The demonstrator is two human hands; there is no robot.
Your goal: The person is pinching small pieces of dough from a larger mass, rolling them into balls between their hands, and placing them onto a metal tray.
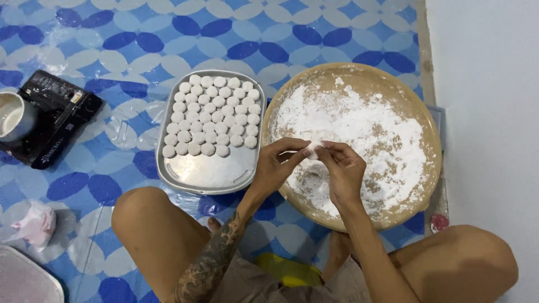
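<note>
Left hand [276, 163] and right hand [342, 168] – fingertips pinched together on one small dough piece [313, 147], held over the floured round tray [418, 112] | metal tray [208, 174] just left – rows of white dough balls [210, 115] | floor mat [112, 33] blue-white.

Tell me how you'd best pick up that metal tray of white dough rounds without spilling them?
Grip the tray by its raised rim on the two long sides, one of the hands to each, coming in level from left and right. The rounds fill the far half, so the weight probably sits away from the bare near end; a one-sided lift would likely tip them.
</note>
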